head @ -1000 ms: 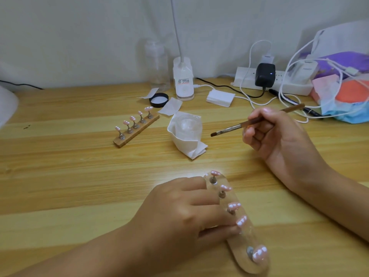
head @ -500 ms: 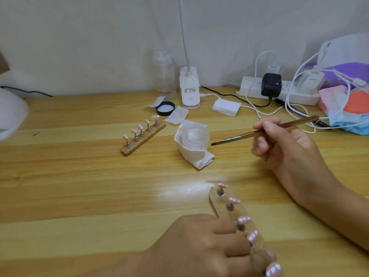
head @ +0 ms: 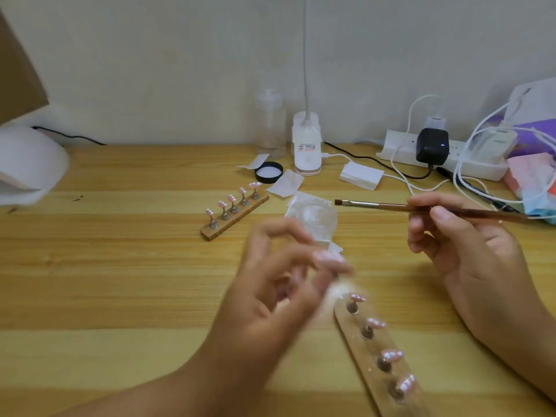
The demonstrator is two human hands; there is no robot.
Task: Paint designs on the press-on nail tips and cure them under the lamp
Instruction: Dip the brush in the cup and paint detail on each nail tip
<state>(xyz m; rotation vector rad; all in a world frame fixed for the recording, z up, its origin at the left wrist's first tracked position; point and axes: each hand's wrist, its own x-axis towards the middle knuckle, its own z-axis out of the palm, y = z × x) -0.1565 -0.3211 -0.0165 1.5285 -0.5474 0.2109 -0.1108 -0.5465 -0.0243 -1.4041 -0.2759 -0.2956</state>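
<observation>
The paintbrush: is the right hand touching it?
Touching. The head view shows the right hand pinching the handle of the paintbrush between thumb and fingertips.

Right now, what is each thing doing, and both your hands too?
left hand, blurry, fingers loose, holding nothing I can see.
right hand, pinching the brush.
brush, level, bristles pointing left.
near nail holder, lying flat, four tips showing.
far nail holder, lying flat, five tips standing.
black charger, plugged in, light on.
clear bottle, upright.
</observation>
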